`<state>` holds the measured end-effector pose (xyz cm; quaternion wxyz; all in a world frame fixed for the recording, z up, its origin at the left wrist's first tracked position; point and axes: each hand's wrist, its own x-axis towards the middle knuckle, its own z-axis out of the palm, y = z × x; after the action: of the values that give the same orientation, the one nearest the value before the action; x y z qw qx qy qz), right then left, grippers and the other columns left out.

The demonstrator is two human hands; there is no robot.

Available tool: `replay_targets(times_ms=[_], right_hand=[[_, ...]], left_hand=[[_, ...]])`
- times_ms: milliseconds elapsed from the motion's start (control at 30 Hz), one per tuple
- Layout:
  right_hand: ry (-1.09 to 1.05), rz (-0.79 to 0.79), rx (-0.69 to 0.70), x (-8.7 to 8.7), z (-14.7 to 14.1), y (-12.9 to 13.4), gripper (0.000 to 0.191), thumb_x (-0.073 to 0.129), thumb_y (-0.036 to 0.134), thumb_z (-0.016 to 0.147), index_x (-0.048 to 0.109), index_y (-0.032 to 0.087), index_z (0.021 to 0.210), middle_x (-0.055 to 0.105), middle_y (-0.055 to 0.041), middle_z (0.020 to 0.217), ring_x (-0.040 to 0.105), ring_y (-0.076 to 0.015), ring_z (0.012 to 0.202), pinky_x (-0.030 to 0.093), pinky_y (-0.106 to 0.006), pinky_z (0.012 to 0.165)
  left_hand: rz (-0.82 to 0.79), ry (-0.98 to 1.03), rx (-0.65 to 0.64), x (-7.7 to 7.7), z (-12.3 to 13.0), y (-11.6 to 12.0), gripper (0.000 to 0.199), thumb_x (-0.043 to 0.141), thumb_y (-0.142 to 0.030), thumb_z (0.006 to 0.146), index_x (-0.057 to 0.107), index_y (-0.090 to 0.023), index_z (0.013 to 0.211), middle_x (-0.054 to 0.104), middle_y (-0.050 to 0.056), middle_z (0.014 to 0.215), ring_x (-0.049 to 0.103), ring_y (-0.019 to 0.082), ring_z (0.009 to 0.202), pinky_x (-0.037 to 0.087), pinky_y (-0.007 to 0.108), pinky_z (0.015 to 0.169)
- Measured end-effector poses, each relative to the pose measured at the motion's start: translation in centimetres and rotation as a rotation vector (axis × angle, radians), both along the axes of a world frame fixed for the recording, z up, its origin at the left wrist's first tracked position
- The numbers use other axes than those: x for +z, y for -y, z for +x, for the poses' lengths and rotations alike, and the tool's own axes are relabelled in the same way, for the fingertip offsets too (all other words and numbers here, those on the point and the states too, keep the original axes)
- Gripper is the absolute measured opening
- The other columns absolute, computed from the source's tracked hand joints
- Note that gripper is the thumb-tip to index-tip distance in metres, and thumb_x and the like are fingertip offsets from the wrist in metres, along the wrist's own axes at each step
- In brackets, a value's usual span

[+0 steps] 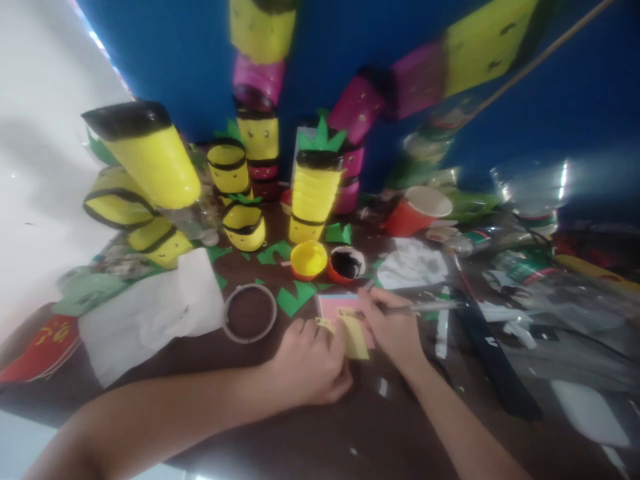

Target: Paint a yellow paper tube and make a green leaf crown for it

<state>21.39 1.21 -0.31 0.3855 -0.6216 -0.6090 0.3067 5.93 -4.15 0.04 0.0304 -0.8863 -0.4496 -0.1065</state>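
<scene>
My left hand is closed, its curled fingers pressing a small yellow paper against the table. That paper lies on a pink sheet and bears small marks or bits along its upper edge, too small to make out. My right hand is closed around a slender grey tool, whose kind I cannot tell. Its fingertips are beside the right edge of the papers. Just beyond stand a cup of yellow paint and a cup of black paint.
Green paper scraps and a clear ring-shaped lid lie nearby. Yellow painted containers with black bands stand behind. White cloth is at left; a red cup, crumpled tissue and plastic bottles are at right.
</scene>
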Motion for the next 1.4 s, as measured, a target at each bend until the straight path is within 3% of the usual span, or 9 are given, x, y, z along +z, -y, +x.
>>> replay_targets(times_ms=[600, 1400], right_hand=[[0.002, -0.018, 0.001, 1.1, -0.5, 0.6, 0.043, 0.05, 0.032, 0.082, 0.034, 0.021, 0.044, 0.033, 0.0068, 0.031, 0.033, -0.0087, 0.035, 0.03, -0.023, 0.041], [0.04, 0.027, -0.028, 0.8, -0.4, 0.4, 0.041, 0.049, 0.032, 0.081, 0.032, 0.02, 0.046, 0.032, 0.006, 0.037, 0.033, -0.0089, 0.041, 0.029, -0.023, 0.043]], left_hand=[[0.011, 0.002, 0.005, 0.0, 0.0, -0.1, 0.045, 0.044, -0.033, 0.074, 0.057, -0.009, 0.11, 0.06, 0.006, 0.066, 0.056, 0.022, 0.059, 0.037, 0.034, 0.053], [0.013, 0.002, 0.004, -0.1, 0.0, 0.0, 0.045, 0.044, -0.033, 0.074, 0.056, -0.009, 0.11, 0.06, 0.007, 0.066, 0.056, 0.021, 0.059, 0.037, 0.034, 0.053]])
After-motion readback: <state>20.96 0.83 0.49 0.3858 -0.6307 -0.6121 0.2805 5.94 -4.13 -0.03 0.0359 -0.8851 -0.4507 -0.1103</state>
